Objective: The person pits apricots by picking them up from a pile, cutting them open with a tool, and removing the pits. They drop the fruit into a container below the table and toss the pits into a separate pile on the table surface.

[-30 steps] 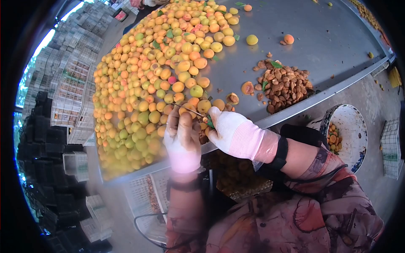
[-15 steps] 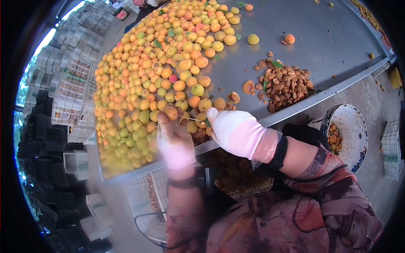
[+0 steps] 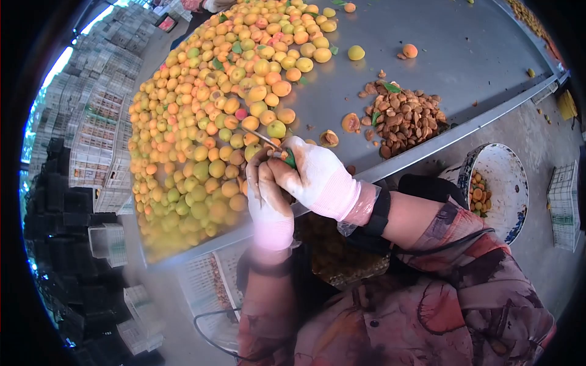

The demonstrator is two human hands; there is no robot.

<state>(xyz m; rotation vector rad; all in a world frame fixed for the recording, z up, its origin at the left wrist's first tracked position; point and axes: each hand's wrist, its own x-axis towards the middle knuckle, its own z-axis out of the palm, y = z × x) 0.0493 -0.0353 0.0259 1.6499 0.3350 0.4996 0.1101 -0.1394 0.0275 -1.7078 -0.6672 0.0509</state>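
My right hand (image 3: pixel 318 178), in a white and pink glove, is closed round the green handle of a small knife (image 3: pixel 261 138). Its thin blade points up and left over the apricots. Pressed against it, my gloved left hand (image 3: pixel 268 201) is closed with curled fingers. A small orange bit of apricot (image 3: pixel 284 155) shows between the hands; the rest is hidden by my fingers. Just beyond lies a big heap of apricots (image 3: pixel 201 131) on the metal table (image 3: pixel 427 43). A cut apricot (image 3: pixel 329 138) and an opened half (image 3: pixel 351 122) lie right of my hands.
A pile of brown apricot pits (image 3: pixel 408 116) sits near the table edge. Below right stands a white bucket (image 3: pixel 516 192) with apricot pieces inside. A white crate (image 3: pixel 201 287) is under the table edge. Stacked crates (image 3: pixel 97 134) line the left. Another person's hand (image 3: pixel 215 5) shows at the top.
My hands have come together; before, they were apart, with the blade reaching across to an apricot in my left hand. That apricot is now mostly hidden. The view has shifted slightly.
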